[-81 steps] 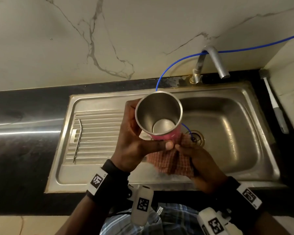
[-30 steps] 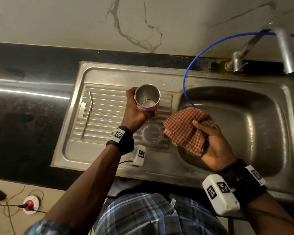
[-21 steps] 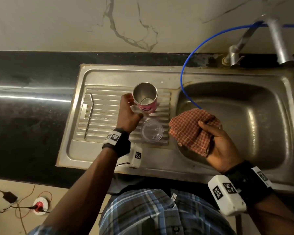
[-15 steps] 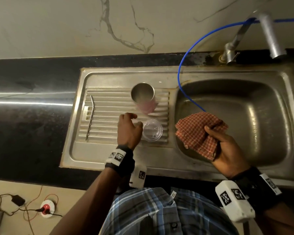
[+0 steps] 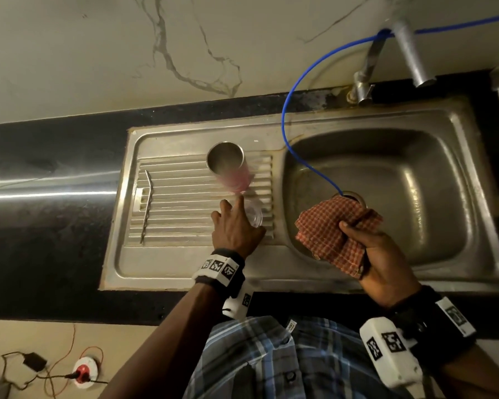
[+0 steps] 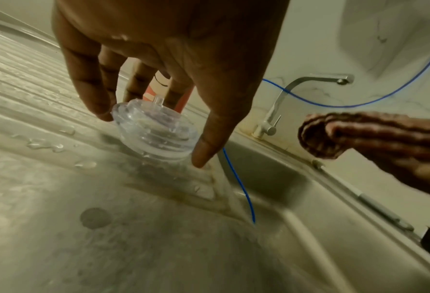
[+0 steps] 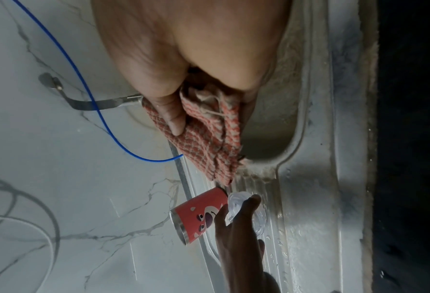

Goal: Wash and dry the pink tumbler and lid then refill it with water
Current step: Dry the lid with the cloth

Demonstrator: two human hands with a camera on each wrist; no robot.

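The pink tumbler (image 5: 229, 168) stands upright and free on the ribbed drainboard (image 5: 179, 203), open steel mouth up; the right wrist view shows its cartoon print (image 7: 199, 216). Just in front of it is the clear lid (image 6: 156, 126), tilted. My left hand (image 5: 242, 214) reaches down over it, pinching its rim between a finger and the thumb. My right hand (image 5: 352, 234) grips a bunched red checked cloth (image 5: 326, 228) above the left side of the sink basin (image 5: 401, 197).
A bent metal straw (image 5: 147, 205) lies at the drainboard's left end. A thin blue hose (image 5: 288, 110) curves from the wall down to the drain. The tap (image 5: 409, 47) stands at the back right, and dark countertop (image 5: 46, 214) borders the sink.
My left hand set the tumbler on the drainboard, let go and dropped back onto the lid. The right hand, done wiping the tumbler, kept the cloth over the basin.
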